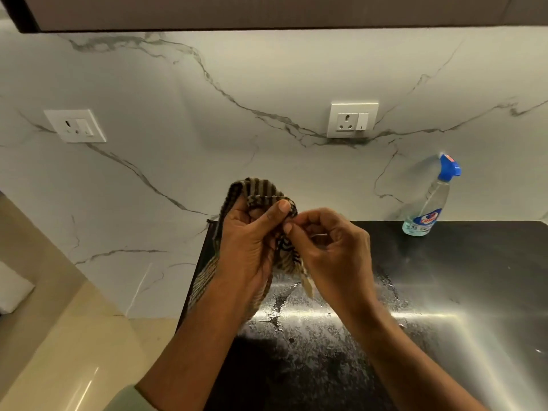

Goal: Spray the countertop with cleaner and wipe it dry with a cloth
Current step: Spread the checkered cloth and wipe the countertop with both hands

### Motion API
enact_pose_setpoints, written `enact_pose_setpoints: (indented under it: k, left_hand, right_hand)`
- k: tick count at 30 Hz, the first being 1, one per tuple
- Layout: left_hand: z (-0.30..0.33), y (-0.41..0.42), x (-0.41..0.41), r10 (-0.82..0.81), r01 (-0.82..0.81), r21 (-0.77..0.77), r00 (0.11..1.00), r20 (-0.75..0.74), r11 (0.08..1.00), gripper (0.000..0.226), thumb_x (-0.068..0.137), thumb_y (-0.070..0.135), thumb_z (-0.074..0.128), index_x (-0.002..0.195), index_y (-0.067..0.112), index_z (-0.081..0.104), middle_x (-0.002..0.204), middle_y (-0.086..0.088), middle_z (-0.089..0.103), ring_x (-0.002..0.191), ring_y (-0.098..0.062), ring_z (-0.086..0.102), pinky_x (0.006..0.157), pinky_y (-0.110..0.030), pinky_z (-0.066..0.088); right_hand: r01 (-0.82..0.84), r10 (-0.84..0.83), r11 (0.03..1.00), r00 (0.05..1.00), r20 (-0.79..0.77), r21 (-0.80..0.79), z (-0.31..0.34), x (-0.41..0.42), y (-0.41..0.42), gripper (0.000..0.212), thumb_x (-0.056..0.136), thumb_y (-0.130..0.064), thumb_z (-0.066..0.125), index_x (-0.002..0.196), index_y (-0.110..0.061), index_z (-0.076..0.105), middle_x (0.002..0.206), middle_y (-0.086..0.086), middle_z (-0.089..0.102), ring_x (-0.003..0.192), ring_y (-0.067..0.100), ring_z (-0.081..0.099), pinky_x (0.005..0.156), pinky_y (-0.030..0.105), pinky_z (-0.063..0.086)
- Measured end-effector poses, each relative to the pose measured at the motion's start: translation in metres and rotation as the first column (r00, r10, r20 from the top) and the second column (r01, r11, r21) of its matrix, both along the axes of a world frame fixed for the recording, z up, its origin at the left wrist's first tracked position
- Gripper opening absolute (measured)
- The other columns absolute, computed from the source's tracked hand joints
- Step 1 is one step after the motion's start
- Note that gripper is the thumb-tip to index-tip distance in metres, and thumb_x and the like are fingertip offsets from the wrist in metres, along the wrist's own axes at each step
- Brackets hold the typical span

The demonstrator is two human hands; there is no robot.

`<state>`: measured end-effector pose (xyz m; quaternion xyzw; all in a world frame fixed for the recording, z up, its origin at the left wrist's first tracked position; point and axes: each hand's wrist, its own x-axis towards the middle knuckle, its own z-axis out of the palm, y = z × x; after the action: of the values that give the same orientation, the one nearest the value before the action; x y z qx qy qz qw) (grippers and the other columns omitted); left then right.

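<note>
Striped cloth (255,194) pinched between raised left hand (247,244); right hand (335,247) alongside.

Above the glossy black countertop (444,292), speckled with pale droplets, the cloth (258,191) shows tan and black stripes. On the countertop, the clear spray bottle (428,203) has a blue trigger and blue-red label.
</note>
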<state>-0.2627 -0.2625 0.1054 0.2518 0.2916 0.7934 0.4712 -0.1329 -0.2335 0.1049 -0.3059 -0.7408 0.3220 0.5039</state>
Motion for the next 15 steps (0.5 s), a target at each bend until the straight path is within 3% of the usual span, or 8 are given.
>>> enact_pose_setpoints:
  k: [3,6,9,15]
  left_hand:
    - [0.005,-0.006,0.003,0.005,-0.005,0.008,1.000,-0.022,1.000,0.025,0.072,-0.007,0.073,0.094,0.002,0.066,0.084,-0.013,0.069,0.075,-0.025,0.072,0.065,-0.035,0.063]
    - [0.009,-0.009,-0.001,0.037,-0.037,0.003,0.998,-0.052,0.999,0.031,0.067,-0.004,0.075,0.096,0.003,0.066,0.082,-0.008,0.072,0.076,-0.023,0.071,0.071,-0.034,0.064]
    - [0.011,-0.012,-0.005,0.017,-0.017,0.007,1.000,-0.010,1.000,0.040,0.061,0.003,0.079,0.099,0.004,0.066,0.080,-0.005,0.073,0.072,-0.018,0.072,0.066,-0.032,0.063]
    - [0.010,-0.014,-0.009,0.007,-0.005,-0.045,0.999,0.041,0.999,0.031,0.069,-0.003,0.070,0.100,0.002,0.066,0.079,-0.005,0.074,0.064,-0.012,0.070,0.056,-0.021,0.058]
  right_hand:
    - [-0.057,0.054,0.994,0.998,-0.036,-0.089,-0.004,-0.003,0.001,0.017,0.085,-0.018,0.082,0.097,-0.020,0.070,0.087,-0.009,0.074,0.079,0.007,0.074,0.072,0.023,0.062]
    - [-0.131,0.121,0.982,0.989,-0.081,-0.135,-0.006,-0.006,0.005,0.019,0.085,-0.012,0.082,0.098,-0.019,0.070,0.089,-0.005,0.075,0.084,0.011,0.074,0.077,0.025,0.061]
    - [-0.305,0.248,0.902,0.945,-0.212,-0.306,-0.002,-0.006,0.008,0.031,0.083,-0.007,0.081,0.107,-0.017,0.064,0.096,0.006,0.073,0.088,0.017,0.073,0.079,0.026,0.059]
    - [-0.475,0.369,0.786,0.874,-0.315,-0.397,-0.003,0.000,0.016,0.031,0.075,-0.012,0.079,0.103,-0.006,0.069,0.094,0.008,0.078,0.089,0.021,0.075,0.080,0.027,0.060]
